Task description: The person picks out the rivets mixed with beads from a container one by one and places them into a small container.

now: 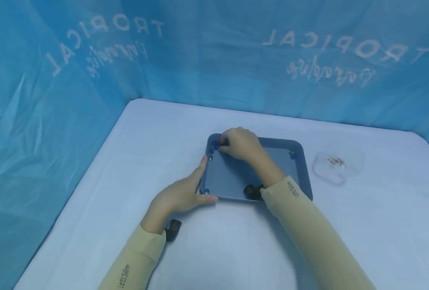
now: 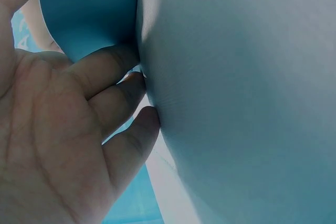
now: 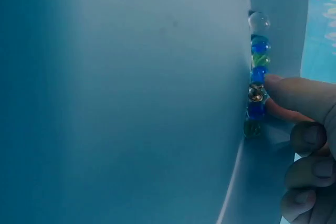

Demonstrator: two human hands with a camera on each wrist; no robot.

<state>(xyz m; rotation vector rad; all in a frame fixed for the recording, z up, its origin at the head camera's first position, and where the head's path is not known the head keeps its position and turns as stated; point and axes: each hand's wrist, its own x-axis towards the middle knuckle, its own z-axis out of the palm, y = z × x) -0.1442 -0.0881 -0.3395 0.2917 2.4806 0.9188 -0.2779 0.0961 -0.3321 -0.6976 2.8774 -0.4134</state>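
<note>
The right wrist view alone shows a row of beads point(image 3: 256, 72) along the tray point(image 1: 232, 173) wall; right hand point(image 1: 240, 143) fingertips point(image 3: 294, 94) pinch one at the far-left corner. The left hand point(image 1: 180, 194), fingers straight and together, presses the tray's left edge. A clear dish point(image 1: 337, 163) lies well right.

My head camera looks down and forward over the table point(image 1: 102, 169), taking in the whole tray point(image 1: 232, 177) from some way off. The camera on my left wrist sits tight against the tray's outer wall, facing my palm. My right wrist camera skims the tray floor, close to the beads point(image 3: 257, 72); all three views share the tray
</note>
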